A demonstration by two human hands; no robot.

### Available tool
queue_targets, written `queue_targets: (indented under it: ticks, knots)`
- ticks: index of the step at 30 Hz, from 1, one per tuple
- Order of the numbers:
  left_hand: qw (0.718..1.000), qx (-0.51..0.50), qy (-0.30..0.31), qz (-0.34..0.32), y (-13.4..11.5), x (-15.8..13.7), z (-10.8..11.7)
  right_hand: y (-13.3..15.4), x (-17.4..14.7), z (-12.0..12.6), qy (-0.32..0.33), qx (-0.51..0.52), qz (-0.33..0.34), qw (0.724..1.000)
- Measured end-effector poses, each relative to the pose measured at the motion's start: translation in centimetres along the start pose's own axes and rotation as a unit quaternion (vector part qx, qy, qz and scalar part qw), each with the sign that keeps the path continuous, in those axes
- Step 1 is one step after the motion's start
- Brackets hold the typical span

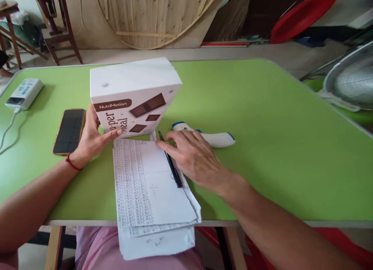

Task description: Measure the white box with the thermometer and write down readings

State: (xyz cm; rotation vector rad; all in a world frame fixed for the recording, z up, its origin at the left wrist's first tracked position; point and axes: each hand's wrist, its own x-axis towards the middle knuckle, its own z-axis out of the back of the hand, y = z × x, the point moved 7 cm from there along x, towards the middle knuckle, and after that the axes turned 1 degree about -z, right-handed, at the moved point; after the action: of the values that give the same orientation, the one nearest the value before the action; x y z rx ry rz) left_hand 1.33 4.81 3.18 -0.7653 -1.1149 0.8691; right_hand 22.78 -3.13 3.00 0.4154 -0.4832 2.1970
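A white NutriMotion meal box [163, 124] stands tilted on the green table, brown pictures printed on its front. My left hand [94, 136] grips its lower left side, thumb across the front and the other fingers partly hidden behind. Just below the box lies a stack of handwritten papers [163, 200], overhanging the front table edge. A black pen [173, 171] rests slantwise on the sheets. My right hand [192, 155] hovers over the pen and the papers' upper right corner, fingers bent but apart, holding nothing visible. Behind its knuckles lies a white-and-blue infrared thermometer [220, 140], partly covered.
A phone [69, 131] in an orange-edged case lies left of my left hand. Farther left sits a white power bank [25, 93] with a cable [10, 126]. Beyond the green table [276, 145] are a wooden chair [60, 33], a round wooden board [157, 17] and a red round object [303, 15].
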Motion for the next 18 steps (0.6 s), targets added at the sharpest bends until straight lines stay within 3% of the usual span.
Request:
queue_targets:
  ticks: [2, 5, 13, 18]
  knots:
    - [0.999, -0.027, 0.020, 0.033, 1.1, 0.1, -0.1, 0.2, 0.1, 0.2, -0.010, 0.025, 0.009, 1.000]
    - [0.999, -0.027, -0.019, 0.043, 1.2, -0.1, 0.4, 0.7, 0.2, 0.1, -0.006, 0.078, 0.019, 0.997]
    - [0.987, -0.044, -0.147, -0.056, -2.9, -1.0, 2.3, 0.5, 0.0, -0.7, 0.021, 0.128, -0.009, 0.992]
    - [0.992, -0.093, -0.087, 0.026, -1.5, -2.5, 0.8, 0.1, 0.2, -0.6, 0.003, 0.131, -0.011, 0.991]
